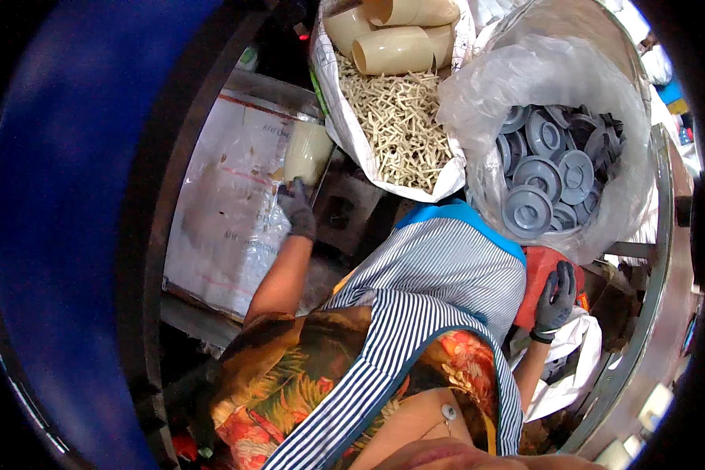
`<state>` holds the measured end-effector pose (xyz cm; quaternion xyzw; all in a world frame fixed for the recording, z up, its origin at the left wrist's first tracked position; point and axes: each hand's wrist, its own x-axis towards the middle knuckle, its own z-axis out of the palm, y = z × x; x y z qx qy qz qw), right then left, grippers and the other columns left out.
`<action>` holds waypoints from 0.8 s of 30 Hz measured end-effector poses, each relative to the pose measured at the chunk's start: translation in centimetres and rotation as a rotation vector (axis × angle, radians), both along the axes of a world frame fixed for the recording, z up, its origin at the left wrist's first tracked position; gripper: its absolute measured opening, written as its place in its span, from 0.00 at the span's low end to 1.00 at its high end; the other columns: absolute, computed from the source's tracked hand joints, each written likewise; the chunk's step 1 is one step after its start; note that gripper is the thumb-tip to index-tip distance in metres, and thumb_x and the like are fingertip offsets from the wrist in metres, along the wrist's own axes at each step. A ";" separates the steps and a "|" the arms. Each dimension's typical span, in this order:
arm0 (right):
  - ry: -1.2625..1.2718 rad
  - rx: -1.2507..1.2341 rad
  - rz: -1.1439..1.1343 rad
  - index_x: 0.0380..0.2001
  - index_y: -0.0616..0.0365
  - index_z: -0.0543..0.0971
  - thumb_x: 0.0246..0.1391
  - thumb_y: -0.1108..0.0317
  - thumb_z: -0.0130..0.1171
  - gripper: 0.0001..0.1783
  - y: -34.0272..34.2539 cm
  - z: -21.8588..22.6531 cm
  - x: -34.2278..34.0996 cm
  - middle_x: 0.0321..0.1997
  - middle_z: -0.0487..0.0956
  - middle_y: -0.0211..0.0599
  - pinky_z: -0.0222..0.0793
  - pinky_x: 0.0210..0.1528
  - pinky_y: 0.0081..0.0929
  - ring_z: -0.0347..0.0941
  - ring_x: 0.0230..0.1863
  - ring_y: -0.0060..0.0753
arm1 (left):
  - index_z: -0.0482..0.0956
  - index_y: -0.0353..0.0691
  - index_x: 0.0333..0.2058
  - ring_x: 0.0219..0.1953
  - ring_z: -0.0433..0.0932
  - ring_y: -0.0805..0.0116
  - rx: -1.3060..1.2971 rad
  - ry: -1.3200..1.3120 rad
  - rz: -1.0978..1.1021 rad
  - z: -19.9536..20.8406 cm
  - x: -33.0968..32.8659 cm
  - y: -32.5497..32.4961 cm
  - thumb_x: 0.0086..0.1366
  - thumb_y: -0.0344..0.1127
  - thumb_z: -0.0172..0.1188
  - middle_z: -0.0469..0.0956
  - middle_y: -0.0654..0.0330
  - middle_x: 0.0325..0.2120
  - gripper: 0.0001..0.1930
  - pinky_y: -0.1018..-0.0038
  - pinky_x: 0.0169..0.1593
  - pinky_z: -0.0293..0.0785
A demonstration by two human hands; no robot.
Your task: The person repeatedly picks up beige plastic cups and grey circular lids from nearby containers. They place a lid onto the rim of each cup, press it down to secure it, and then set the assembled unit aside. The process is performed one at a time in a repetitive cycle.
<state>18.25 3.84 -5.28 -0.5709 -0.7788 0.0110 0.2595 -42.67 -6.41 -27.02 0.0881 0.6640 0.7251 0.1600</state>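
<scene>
My left hand [296, 210], in a grey glove, reaches over a plastic-covered surface [219, 204]. Its fingers are apart, their tips at the lower end of a cream plastic cup-like piece [308, 153]. That piece lies along the surface's right edge, beside a white sack. On the right, my gloved right hand [555, 301] rests with fingers stretched out over the edge of a red object [534, 282], whose kind I cannot make out. Nothing shows in that hand.
Ahead, a white sack [325, 102] holds many small cream pegs [399, 117] and several larger cream cups [395, 51]. Beside it, a clear plastic bag [478, 125] contains grey round caps [536, 178]. A white bag [580, 360] lies below my right hand. A metal frame [658, 290] stands at far right.
</scene>
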 end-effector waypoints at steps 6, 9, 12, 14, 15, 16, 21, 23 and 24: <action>0.007 0.024 0.100 0.51 0.61 0.77 0.56 0.70 0.58 0.19 -1.0 2.0 -5.6 0.56 0.76 0.49 0.67 0.57 0.40 0.72 0.56 0.51 | 0.76 0.35 0.44 0.41 0.77 0.57 -0.442 -0.185 -0.132 -7.3 -8.0 2.0 0.67 0.53 0.53 0.77 0.52 0.40 0.23 0.64 0.42 0.73; -0.130 0.009 0.206 0.53 0.59 0.76 0.54 0.68 0.59 0.22 -1.8 4.7 -8.8 0.57 0.75 0.49 0.65 0.58 0.42 0.72 0.54 0.51 | 0.74 0.35 0.51 0.47 0.75 0.50 -0.457 -0.215 0.274 -5.0 -7.0 5.9 0.64 0.47 0.59 0.74 0.46 0.49 0.24 0.59 0.50 0.72; -0.178 -0.004 0.151 0.53 0.59 0.76 0.54 0.68 0.59 0.22 -4.2 6.3 -8.4 0.57 0.75 0.50 0.65 0.58 0.43 0.71 0.55 0.53 | 0.76 0.38 0.52 0.53 0.71 0.44 -0.512 0.211 0.224 9.5 -0.8 7.2 0.61 0.43 0.62 0.72 0.44 0.52 0.23 0.56 0.57 0.66; -0.069 -0.004 0.162 0.53 0.60 0.76 0.53 0.69 0.59 0.22 -5.1 7.1 -8.9 0.58 0.74 0.51 0.64 0.58 0.42 0.70 0.56 0.54 | 0.77 0.38 0.49 0.53 0.68 0.42 -0.542 1.017 0.055 15.8 -0.3 4.1 0.58 0.41 0.62 0.71 0.45 0.50 0.21 0.52 0.61 0.60; -0.011 0.007 0.183 0.53 0.60 0.76 0.53 0.68 0.59 0.23 -5.3 7.4 -9.3 0.58 0.74 0.51 0.64 0.59 0.42 0.70 0.56 0.54 | 0.77 0.38 0.47 0.53 0.68 0.43 -0.532 1.150 -0.106 21.8 2.3 2.8 0.56 0.41 0.63 0.71 0.47 0.50 0.21 0.50 0.61 0.58; 0.053 -0.007 0.207 0.53 0.61 0.76 0.52 0.68 0.60 0.23 -6.1 7.9 -9.6 0.58 0.74 0.51 0.64 0.59 0.42 0.70 0.56 0.54 | 0.78 0.38 0.45 0.53 0.68 0.44 -0.545 1.284 -0.284 28.3 5.4 1.0 0.54 0.40 0.63 0.71 0.48 0.50 0.20 0.48 0.62 0.56; 0.230 -0.077 0.495 0.66 0.64 0.59 0.36 0.44 0.73 0.59 -6.1 12.3 -15.9 0.69 0.58 0.59 0.50 0.70 0.47 0.53 0.70 0.60 | 0.76 0.41 0.38 0.59 0.65 0.48 -0.091 1.527 -1.247 38.5 14.7 0.1 0.50 0.36 0.62 0.68 0.54 0.56 0.14 0.46 0.65 0.55; 0.332 -0.219 0.588 0.68 0.66 0.54 0.30 0.42 0.76 0.67 -5.5 11.0 -16.7 0.70 0.56 0.61 0.49 0.71 0.48 0.51 0.70 0.64 | 0.76 0.41 0.38 0.65 0.60 0.48 0.091 1.534 -1.478 37.4 18.5 1.5 0.52 0.38 0.61 0.66 0.52 0.59 0.14 0.45 0.67 0.53; 0.424 -0.187 0.551 0.66 0.66 0.56 0.27 0.45 0.79 0.66 -5.4 8.9 -16.3 0.67 0.60 0.58 0.53 0.69 0.45 0.57 0.68 0.60 | 0.76 0.45 0.47 0.66 0.59 0.46 0.072 1.564 -1.473 36.4 19.9 2.2 0.50 0.38 0.63 0.66 0.52 0.60 0.22 0.47 0.68 0.53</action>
